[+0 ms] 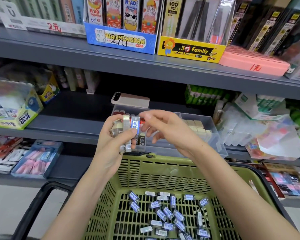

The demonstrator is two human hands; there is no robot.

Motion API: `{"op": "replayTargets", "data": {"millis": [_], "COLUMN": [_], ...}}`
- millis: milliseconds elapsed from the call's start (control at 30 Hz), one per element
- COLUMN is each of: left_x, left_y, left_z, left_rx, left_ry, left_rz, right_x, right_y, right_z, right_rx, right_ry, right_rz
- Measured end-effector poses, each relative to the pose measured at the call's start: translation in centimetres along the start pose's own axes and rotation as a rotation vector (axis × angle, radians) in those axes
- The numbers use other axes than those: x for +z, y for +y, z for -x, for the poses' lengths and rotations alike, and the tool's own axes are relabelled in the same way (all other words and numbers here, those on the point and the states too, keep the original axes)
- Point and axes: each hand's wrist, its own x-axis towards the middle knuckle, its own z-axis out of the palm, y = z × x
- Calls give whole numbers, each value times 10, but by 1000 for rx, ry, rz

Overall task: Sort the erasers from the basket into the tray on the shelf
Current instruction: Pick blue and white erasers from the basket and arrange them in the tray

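Erasers (127, 125) clamped in left hand (111, 144) above green basket (163, 164); right hand (168, 129) beside, fingers (155, 136) loosely apart; tray (215, 141) just beyond basket shows "2B" label (141, 143).

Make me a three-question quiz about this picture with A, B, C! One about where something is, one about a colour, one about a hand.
1. Where does the phone lie?
A. on the floor
B. on the shelf behind the clear tray
C. on the top shelf

2. What colour is the basket?
A. green
B. red
C. white

3. What is the left hand doing?
A. hanging empty
B. gripping a bunch of erasers
C. pushing the basket

Answers: 1 B, it lies just behind the tray's back wall. 2 A, its slotted walls are olive green. 3 B, its fingers curl round several erasers.
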Motion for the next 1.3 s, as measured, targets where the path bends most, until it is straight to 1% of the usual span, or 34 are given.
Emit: {"op": "replayTargets", "data": {"millis": [67,133,167,233,300,333,400,467,600,700,733,833,867,967,1033,1067,1133,1167,1200,1233,1300], "left_x": [2,4,5,6,7,7,8,7,6,5,4,4,4,3,2,2,2,2,2,2,3], "left_y": [0,-1,-1,-1,0,0,1,2,2,2,2,2,2,2,1,1,1,0,-1,-2,-2], "left_z": [2,4,5,4,2,1,0,-1,-2,-2,-2,-3,-3,-2,-3,-3,-2,-3,-3,-3,-3], "left_rx": [1,-8,-14,-31,-39,-40,-45,-44,-32,-29,-29,-28,-26,-21,-25,-28,-30,-28,-28,-32,-27], "left_ry": [-30,-45,-43,-20,15,29,59,79,84,78,73,58,55,42,28,26,5,-10,-21,-30,-46], "left_rz": [-37,-52,-43,8,81,106,128,138,139,142,142,149,147,131,122,121,125,116,95,66,13], "right_x": [7,6,3,-10,-23,-27,-29,-26,-18,-12,-11,-11,-11,-14,-17,-17,-13,-9,-6,-3,6], "right_y": [-4,-6,-5,-1,11,18,32,41,44,46,46,48,48,50,51,50,42,35,28,19,4], "right_z": [3,3,1,-3,-8,-9,-10,-13,-27,-32,-32,-33,-31,-29,-27,-25,-22,-21,-19,-15,-10], "right_rx": [-29,-29,-18,36,117,173,270,316,384,417,420,439,436,434,375,317,143,73,26,-3,-38], "right_ry": [-54,-40,-1,145,281,302,269,243,197,177,167,84,78,77,121,162,272,300,281,225,62], "right_rz": [22,3,-28,-86,3,92,251,353,356,402,452,715,733,658,606,587,557,478,366,263,143]}}
